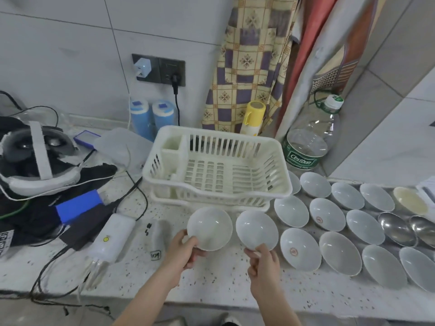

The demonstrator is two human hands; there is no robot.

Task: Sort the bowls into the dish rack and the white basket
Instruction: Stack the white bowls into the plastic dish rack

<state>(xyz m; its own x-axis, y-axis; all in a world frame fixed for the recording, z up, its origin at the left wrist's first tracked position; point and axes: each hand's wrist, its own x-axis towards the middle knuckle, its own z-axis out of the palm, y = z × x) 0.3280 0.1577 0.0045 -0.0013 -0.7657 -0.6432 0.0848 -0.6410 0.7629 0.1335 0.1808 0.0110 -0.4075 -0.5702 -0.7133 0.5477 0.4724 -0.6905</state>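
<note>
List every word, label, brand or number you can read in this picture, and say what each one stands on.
"C'estbon": green label on the large clear water bottle behind the bowls.
Smaller print beneath that brand name: too small to read.
Red round marks inside two white bowls: too blurred to read.
Small dark-framed tag on the counter near the left hand: blurred, unreadable.
Black-and-white code patch at the far left edge: not readable.

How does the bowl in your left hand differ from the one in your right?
The left hand grips the left bowl, which looks slightly translucent and frosted; the right hand pinches the right bowl, which looks opaque and glossier. The left bowl faces the camera more squarely; the right bowl tilts rightward. Both are white, empty, held by the near rim.
</note>
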